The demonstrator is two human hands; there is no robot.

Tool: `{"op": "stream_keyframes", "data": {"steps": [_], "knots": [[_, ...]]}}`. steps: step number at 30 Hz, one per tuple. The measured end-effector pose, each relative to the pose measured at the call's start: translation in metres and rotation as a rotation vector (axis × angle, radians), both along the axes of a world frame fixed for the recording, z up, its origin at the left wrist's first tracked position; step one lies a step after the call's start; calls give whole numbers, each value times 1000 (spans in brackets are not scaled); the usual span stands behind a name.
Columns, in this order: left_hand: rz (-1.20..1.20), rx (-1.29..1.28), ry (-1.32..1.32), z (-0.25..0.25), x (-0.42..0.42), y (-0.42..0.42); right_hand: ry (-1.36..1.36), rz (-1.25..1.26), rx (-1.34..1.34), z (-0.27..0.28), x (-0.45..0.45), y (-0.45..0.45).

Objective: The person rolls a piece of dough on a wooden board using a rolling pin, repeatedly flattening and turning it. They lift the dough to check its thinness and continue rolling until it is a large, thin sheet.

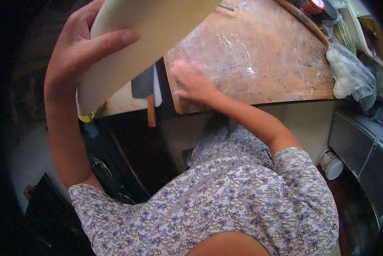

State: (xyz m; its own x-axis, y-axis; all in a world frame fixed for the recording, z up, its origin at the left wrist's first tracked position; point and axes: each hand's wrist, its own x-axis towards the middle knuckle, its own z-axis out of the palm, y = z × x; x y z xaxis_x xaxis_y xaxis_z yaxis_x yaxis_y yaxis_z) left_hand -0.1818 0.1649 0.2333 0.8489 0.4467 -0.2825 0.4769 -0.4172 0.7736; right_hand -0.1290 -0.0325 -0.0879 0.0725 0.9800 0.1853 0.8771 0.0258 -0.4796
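Observation:
My left hand (85, 48) is raised at the upper left, its thumb over the edge of a large pale, smooth, curved object (146, 41), whose top runs out of view; it looks like a bowl or basin, but I cannot tell for sure. My right hand (191, 76), blurred, is at the near left corner of a floured wooden board (274, 67), fingers bent, with nothing visible in it. A cleaver (143, 83) with a wooden handle rests on a white cutting board (121, 100) left of the wooden board, partly behind the pale object.
A clear plastic bag with something white (348, 73) lies at the wooden board's right edge. A red tin (311, 5) and other bagged items stand beyond it. A thin rod (226, 7) lies near the top. Below right, a white tub (331, 164) is beside a dark cabinet (351, 140).

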Motion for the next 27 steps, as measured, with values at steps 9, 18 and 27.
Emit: {"op": "stream_keyframes", "data": {"steps": [9,18,27], "knots": [[30,165,-85,23,-1,1,-101,-49,-117,-3,-11,121],[177,62,-142,40,-12,16,-76,-481,-190,9,122,64],[129,-19,-155,16,7,9,91,-362,-251,23,71,21]]}}
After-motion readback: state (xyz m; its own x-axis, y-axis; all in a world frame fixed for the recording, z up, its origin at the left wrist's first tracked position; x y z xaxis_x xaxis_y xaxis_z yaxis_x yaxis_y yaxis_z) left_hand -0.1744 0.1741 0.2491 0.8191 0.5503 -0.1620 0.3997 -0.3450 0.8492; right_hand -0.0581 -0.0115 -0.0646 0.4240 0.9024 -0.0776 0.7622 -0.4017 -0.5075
